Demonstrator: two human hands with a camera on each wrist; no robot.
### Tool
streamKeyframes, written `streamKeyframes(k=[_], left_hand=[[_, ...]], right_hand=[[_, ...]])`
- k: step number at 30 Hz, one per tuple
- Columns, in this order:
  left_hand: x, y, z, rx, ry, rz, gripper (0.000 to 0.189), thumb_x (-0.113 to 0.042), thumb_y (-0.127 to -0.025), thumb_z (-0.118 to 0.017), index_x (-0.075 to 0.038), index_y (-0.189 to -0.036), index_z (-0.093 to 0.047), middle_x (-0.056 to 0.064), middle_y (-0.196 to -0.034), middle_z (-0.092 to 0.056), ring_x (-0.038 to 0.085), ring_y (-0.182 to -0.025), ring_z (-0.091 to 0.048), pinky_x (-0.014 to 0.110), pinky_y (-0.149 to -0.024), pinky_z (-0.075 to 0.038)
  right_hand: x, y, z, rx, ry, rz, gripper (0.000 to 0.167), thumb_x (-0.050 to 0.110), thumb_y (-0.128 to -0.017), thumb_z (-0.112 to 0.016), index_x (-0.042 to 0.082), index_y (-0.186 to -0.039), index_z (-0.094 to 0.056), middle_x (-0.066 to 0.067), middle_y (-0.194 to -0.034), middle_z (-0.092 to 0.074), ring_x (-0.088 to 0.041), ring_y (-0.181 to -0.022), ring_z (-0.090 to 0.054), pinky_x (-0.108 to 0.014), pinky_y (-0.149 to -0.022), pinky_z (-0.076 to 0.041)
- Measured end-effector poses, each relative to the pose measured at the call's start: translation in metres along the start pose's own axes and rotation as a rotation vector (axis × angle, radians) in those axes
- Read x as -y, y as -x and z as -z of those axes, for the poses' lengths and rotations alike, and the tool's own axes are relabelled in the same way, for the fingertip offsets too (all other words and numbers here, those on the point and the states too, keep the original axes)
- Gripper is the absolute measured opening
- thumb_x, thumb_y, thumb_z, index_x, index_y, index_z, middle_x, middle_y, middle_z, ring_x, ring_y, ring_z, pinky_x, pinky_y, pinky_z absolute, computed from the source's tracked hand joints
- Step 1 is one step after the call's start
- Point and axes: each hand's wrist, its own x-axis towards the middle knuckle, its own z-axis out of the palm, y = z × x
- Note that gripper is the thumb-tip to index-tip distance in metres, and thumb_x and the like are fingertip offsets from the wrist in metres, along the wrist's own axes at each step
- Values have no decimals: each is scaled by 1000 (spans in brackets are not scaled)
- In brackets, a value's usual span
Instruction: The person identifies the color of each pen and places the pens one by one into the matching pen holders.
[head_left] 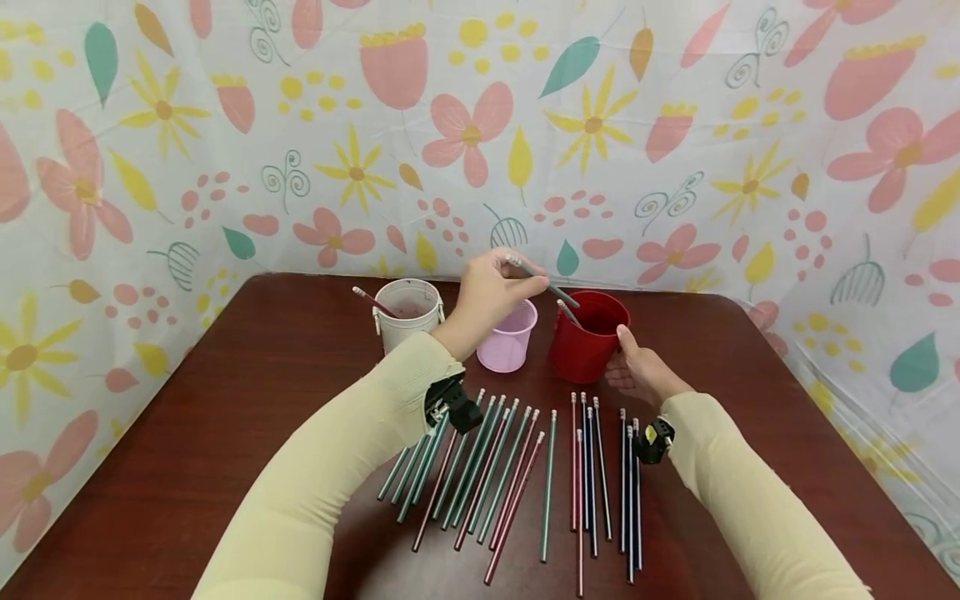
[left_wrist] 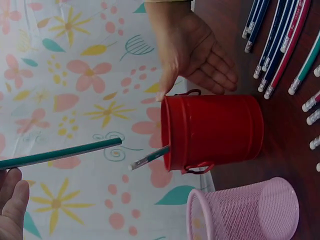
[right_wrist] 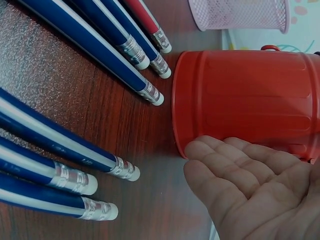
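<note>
Between its thumb and fingers my left hand [head_left: 487, 292] pinches a green pencil [left_wrist: 65, 154], its lower end above the red bucket [head_left: 581, 358] in the head view. Another green pencil [left_wrist: 152, 157] leans inside that bucket, its eraser end sticking out over the rim. My right hand [right_wrist: 255, 180] rests against the bucket's right side, fingers fairly straight and thumb at the rim. Left of the red bucket stands a pink mesh cup [head_left: 504, 352]. Beyond my left forearm is a white bucket [head_left: 405, 332] with a red pencil [head_left: 372, 301] leaning in it.
Several green and red pencils, such as one green pencil [head_left: 548, 487], lie in a row on the brown table [head_left: 300, 333]. Farther right lie several dark blue pencils [head_left: 631, 500] with some red ones. A flower-patterned cloth [head_left: 465, 183] hangs behind the table.
</note>
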Motion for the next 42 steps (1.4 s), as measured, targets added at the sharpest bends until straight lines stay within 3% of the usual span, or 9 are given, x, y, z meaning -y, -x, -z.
streamKeyframes(k=[5,8,13,20,26,30,38,42], left_hand=[[10,-2,-12,-4,-27,9,12,2,-79,-73,4,-89,-66,15,-90,-72,15,-82,-69,19,-75,-51],[17,-1,-14,-19,-51,45,12,2,-79,-74,3,-88,-66,14,-91,-72,17,-84,-70,19,-76,-51],[24,-1,-14,-34,-15,74,13,3,-80,-73,4,-90,-66,16,-91,-71,22,-87,-70,23,-78,-53],[31,-7,-24,-16,-43,89,13,0,-80,-74,3,-92,-69,15,-90,-72,19,-87,-69,21,-76,-52],[39,-8,-34,33,32,152,16,-1,-82,-73,5,-97,-71,16,-95,-72,18,-93,-69,22,-77,-53],[44,-8,-38,40,48,167,20,-7,-85,-71,5,-101,-72,14,-95,-72,15,-86,-68,22,-76,-54],[51,-11,-46,24,-19,171,19,-7,-89,-67,2,-104,-72,13,-94,-72,8,-70,-60,19,-67,-52],[54,-15,-50,17,-105,152,16,-7,-88,-68,1,-101,-73,12,-95,-72,9,-77,-64,16,-65,-50]], right_hand=[[-4,2,-2,-2,-9,2,95,62,-96,-11,-23,-135,-28,-41,-137,-35,-49,-126,-40,-54,-106,-32],[-4,2,-4,-1,-4,-1,93,61,-97,-12,-22,-135,-29,-40,-137,-36,-48,-126,-41,-54,-106,-32],[-3,2,-6,2,-1,5,94,62,-97,-13,-22,-136,-28,-39,-137,-37,-48,-126,-41,-54,-106,-32],[-1,2,-5,1,-6,1,97,64,-96,-13,-23,-135,-29,-40,-138,-35,-48,-128,-39,-53,-106,-32],[0,3,-4,-20,-10,-8,90,60,-98,-13,-21,-131,-36,-39,-136,-39,-46,-125,-42,-52,-106,-34],[0,3,-3,-24,-10,-2,91,61,-97,-14,-21,-131,-35,-38,-135,-39,-47,-125,-43,-52,-106,-34],[-1,1,-1,-32,-19,-10,97,66,-94,-14,-20,-132,-35,-38,-135,-39,-46,-124,-43,-53,-106,-33],[-1,-1,-1,-31,-11,-21,98,67,-94,-12,-20,-133,-35,-38,-135,-39,-46,-124,-43,-52,-106,-33]])
